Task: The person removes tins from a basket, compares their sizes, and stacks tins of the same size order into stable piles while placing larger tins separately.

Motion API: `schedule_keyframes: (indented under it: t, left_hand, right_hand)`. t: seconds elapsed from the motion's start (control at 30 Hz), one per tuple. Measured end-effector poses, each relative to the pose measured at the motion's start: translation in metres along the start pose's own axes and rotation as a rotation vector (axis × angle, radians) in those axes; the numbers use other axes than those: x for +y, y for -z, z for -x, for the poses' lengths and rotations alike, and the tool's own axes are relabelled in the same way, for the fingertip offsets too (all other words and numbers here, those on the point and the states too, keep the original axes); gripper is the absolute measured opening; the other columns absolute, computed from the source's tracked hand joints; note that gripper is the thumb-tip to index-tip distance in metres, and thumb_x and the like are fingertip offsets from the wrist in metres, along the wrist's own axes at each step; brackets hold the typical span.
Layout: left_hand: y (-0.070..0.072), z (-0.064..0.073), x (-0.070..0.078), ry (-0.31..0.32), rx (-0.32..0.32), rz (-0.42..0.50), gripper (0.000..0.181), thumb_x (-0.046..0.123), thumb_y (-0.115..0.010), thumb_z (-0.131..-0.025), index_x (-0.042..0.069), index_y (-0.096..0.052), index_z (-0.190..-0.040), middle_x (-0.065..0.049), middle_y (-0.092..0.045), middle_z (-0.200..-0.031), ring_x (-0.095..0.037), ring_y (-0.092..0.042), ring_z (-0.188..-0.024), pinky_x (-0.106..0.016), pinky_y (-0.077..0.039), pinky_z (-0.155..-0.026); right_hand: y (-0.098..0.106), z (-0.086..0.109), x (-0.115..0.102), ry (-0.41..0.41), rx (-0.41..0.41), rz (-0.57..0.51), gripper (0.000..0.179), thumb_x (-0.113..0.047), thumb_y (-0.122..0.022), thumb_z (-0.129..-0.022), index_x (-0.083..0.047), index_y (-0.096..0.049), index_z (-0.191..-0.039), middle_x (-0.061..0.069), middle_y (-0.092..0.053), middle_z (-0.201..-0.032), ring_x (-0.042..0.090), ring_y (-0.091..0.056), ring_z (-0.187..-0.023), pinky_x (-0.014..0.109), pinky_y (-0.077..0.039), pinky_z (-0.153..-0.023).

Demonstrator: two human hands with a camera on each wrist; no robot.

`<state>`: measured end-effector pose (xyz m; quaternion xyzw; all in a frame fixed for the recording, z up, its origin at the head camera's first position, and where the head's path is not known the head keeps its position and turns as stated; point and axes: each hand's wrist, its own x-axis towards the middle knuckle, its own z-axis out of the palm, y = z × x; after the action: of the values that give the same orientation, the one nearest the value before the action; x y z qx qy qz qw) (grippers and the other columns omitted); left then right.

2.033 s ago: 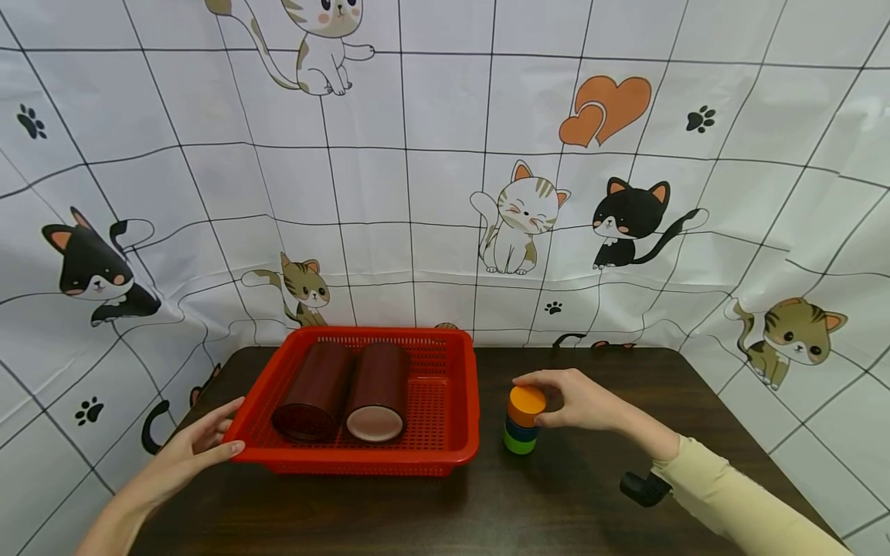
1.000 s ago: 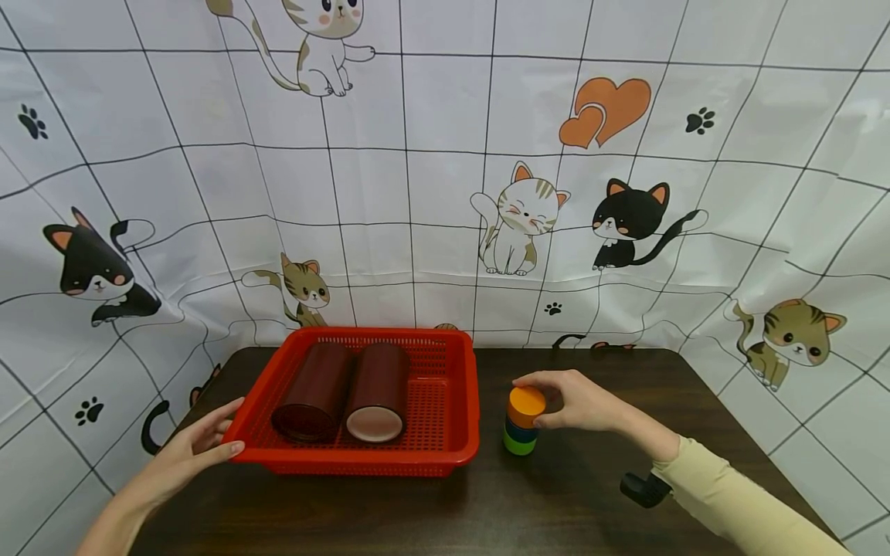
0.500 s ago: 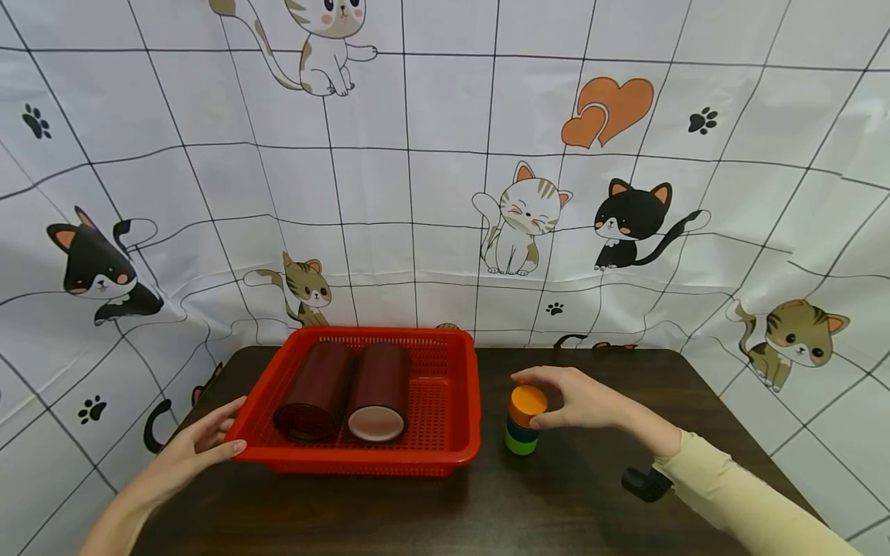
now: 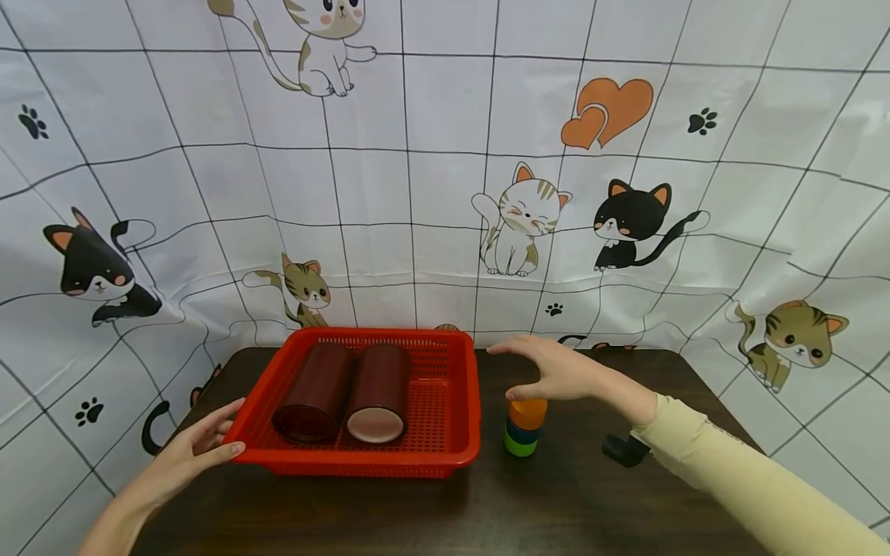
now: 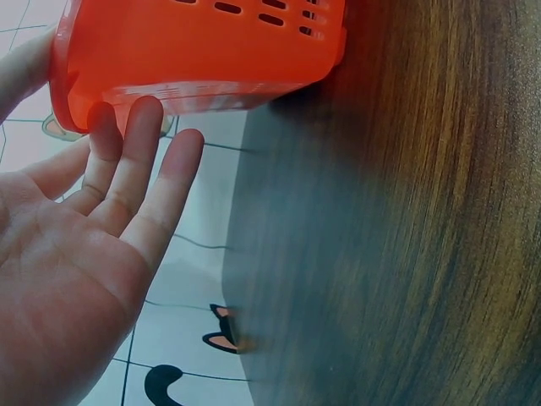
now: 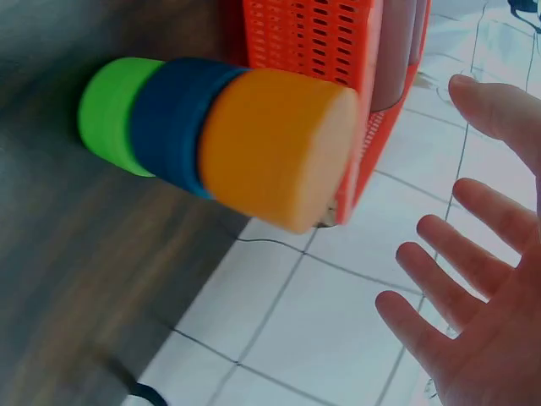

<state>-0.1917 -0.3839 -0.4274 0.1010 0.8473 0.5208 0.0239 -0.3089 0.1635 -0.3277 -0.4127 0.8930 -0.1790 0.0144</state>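
A red plastic basket stands on the dark table with two brown cylinders lying side by side in it. The nearer end of the right-hand one is pale. My left hand holds the basket's near left corner, thumb on the rim and fingers at the side; the left wrist view shows fingertips against the basket wall. Right of the basket, an upright stack has an orange round piece on top, dark blue in the middle and green at the bottom. My right hand, fingers spread, hovers above it, holding nothing.
A white sheet with grid lines and printed cats hangs behind and beside the dark wooden table. A small black object shows below the right sleeve.
My right hand has let go of the orange piece and risen up and slightly left, fingers opening. The stack stays where it was. The left hand and basket have not moved.
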Motion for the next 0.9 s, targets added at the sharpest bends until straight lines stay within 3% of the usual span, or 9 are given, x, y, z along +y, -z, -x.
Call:
schedule_keyframes:
  t: [0.57, 0.9]
  left_hand:
    - [0.000, 0.002, -0.001, 0.002, -0.013, 0.030, 0.067, 0.008, -0.054, -0.100, 0.000, -0.018, -0.156, 0.017, -0.062, -0.112, -0.003, -0.065, -0.097, -0.020, -0.050, -0.079]
    - [0.000, -0.001, 0.000, 0.020, -0.001, 0.009, 0.068, 0.010, -0.056, -0.100, -0.001, -0.019, -0.155, 0.016, -0.062, -0.112, -0.003, -0.064, -0.096, -0.020, -0.050, -0.079]
  right_hand:
    - [0.007, -0.060, -0.030, 0.104, -0.079, 0.100, 0.072, -0.031, -0.075, -0.085, -0.024, -0.043, -0.149, 0.001, -0.048, -0.150, 0.025, -0.046, -0.138, 0.051, -0.041, -0.110]
    - [0.003, -0.086, -0.042, 0.193, -0.097, 0.250, 0.076, -0.033, -0.078, -0.084, -0.026, -0.041, -0.150, 0.002, -0.046, -0.152, 0.026, -0.044, -0.139, 0.048, -0.041, -0.111]
